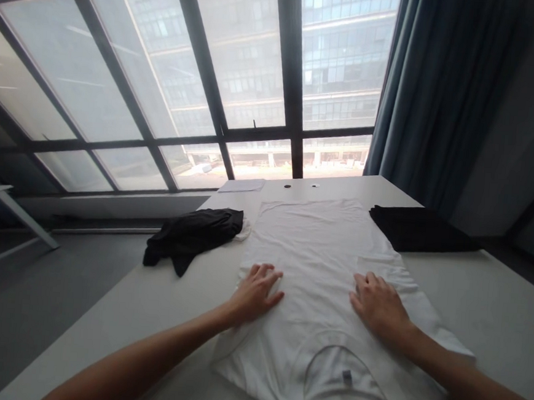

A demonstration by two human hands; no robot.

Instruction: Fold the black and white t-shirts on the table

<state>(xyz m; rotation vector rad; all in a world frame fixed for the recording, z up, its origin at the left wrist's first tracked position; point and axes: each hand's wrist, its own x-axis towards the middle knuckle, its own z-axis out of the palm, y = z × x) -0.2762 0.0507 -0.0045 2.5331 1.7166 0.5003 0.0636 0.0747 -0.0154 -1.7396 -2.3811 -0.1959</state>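
Observation:
A white T-shirt (317, 265) lies spread out on the white table, its neckline toward me and its hem toward the window. A small dark label shows inside the collar. My left hand (256, 293) rests on the shirt's left side, fingers spread over the fabric. On the opposite side, my right hand (376, 304) lies on the cloth with its fingers slightly bent and apart. Neither hand has fabric visibly gripped. Light wrinkles run across the shirt, and its right sleeve reaches out past my right forearm.
A crumpled black garment (194, 234) lies at the table's left edge, with a bit of white cloth beside it. Folded black cloth (422, 229) sits at the right. Papers (241, 185) lie at the far end of the table (463, 289). A blue curtain (422, 113) hangs beside the windows.

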